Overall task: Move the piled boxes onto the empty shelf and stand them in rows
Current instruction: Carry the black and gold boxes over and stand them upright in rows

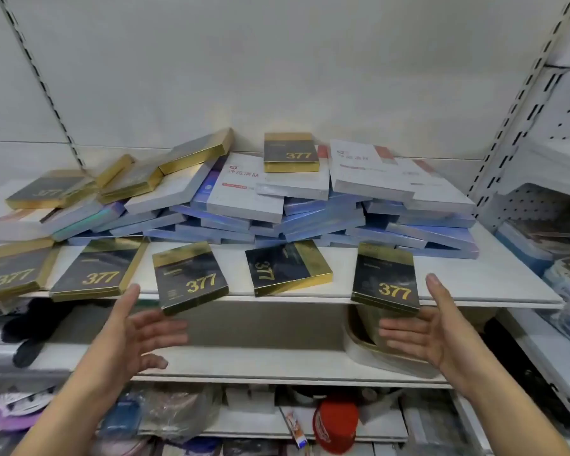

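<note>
While lying flat along the upper shelf's (474, 291) front edge: five black-and-gold "377" boxes (191, 278), long axes mostly front-to-back. Left hand (139, 330), right hand (422, 330): spread wide, empty.

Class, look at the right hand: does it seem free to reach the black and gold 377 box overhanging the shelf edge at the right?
Probably yes. The right hand is open, just below and beside that box, with nothing between them, and the box juts past the shelf edge.
</note>
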The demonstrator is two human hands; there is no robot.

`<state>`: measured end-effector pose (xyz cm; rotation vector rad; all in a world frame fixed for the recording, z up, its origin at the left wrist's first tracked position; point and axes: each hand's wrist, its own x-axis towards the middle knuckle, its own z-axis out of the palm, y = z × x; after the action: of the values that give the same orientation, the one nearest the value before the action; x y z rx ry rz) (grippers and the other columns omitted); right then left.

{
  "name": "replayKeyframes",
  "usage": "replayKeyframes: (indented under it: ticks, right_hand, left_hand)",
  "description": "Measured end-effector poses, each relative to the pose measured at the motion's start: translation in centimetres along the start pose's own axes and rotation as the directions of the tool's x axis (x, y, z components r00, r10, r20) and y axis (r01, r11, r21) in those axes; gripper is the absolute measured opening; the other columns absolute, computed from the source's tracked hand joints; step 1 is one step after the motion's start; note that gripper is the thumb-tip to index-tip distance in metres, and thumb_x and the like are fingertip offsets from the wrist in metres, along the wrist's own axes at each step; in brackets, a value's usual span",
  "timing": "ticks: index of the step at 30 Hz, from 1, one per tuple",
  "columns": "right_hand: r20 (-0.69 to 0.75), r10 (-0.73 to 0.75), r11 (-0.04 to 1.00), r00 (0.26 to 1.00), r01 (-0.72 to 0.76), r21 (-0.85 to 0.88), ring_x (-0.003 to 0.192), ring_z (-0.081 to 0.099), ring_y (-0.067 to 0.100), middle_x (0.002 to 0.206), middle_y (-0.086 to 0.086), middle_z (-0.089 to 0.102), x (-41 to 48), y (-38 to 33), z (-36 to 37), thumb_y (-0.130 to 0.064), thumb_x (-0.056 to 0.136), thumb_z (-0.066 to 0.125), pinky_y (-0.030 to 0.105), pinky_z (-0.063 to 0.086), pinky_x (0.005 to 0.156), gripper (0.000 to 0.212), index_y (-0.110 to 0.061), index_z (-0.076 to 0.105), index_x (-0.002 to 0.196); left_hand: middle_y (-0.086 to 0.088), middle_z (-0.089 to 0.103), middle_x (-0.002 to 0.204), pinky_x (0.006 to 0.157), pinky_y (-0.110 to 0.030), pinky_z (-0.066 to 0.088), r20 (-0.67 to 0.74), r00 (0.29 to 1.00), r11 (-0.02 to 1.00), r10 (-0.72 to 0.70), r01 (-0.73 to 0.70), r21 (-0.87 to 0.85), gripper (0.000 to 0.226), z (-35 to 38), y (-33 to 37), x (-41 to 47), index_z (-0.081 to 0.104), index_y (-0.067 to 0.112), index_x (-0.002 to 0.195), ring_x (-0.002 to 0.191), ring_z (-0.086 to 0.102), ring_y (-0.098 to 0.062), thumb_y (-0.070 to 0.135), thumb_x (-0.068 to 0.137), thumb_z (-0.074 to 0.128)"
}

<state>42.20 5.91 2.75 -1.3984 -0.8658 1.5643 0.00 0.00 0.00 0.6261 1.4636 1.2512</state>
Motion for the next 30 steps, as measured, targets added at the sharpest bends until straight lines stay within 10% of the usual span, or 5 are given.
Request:
replayKeyframes:
  ticks: [8,13,17,26,30]
  right_hand:
    - [-0.002,0.078,0.993,0.997,-0.077,-0.094,0.084,0.077,0.039,0.094,0.030,0.075,-0.1,-0.9,2.0,-0.055,0.092,0.058,0.040,0.065,0.070,0.067,0.008,0.069,0.109]
    - [-0.006,-0.048,0.998,0.999,0.048,-0.036,0.089,0.076,0.040,0.097,0.027,0.076,-1.3,-0.5,1.6,-0.034,0.095,0.063,0.043,0.063,0.079,0.040,0.002,0.066,0.111]
    - [-0.017,-0.268,0.963,0.963,0.268,0.015,0.093,0.076,0.039,0.109,0.016,0.076,-2.8,-0.6,1.5,-0.031,0.067,0.077,0.046,0.063,0.078,0.061,-0.011,0.063,0.122]
    - [0.292,-0.304,0.927,0.907,0.351,-0.128,0.098,0.074,0.029,0.104,0.008,0.079,-3.5,-2.0,6.7,-0.018,0.078,0.071,0.045,0.050,0.091,0.037,-0.028,0.068,0.113]
    - [0.427,-0.251,0.912,0.868,0.361,-0.197,0.097,0.075,0.022,0.104,0.002,0.079,-3.2,-1.6,11.1,-0.004,0.083,0.073,0.040,0.055,0.088,0.033,-0.021,0.069,0.110]
  left_hand:
    - [-0.024,0.078,0.097,0.043,-0.023,0.042,0.021,0.999,0.996,0.043,-0.044,0.071,0.050,3.1,1.4,0.2,0.068,0.009,0.099,0.072,0.077,-0.031,0.057,0.090,0.059]
    - [-0.020,0.078,0.091,0.044,-0.024,0.049,0.056,0.977,0.968,0.206,-0.212,0.131,0.104,2.7,0.5,-1.4,0.069,0.004,0.104,0.083,0.078,-0.029,0.077,0.032,0.088]
    - [-0.007,0.078,0.111,0.074,-0.038,0.054,0.083,0.930,0.922,0.358,-0.366,0.129,0.056,2.6,-0.2,-3.2,0.063,0.020,0.119,0.102,0.076,-0.025,0.049,0.075,0.081]
    - [-0.017,0.070,0.099,0.063,-0.024,0.059,-0.089,0.943,0.943,0.322,-0.327,-0.055,0.023,1.1,-1.0,-7.1,0.065,0.011,0.109,0.080,0.066,-0.025,0.026,0.096,0.054]
    - [-0.009,0.074,0.121,0.092,-0.042,0.055,-0.156,0.936,0.941,0.317,-0.330,-0.071,0.064,-1.6,-1.6,-9.2,0.062,0.013,0.127,0.105,0.072,-0.026,0.048,0.077,0.081]
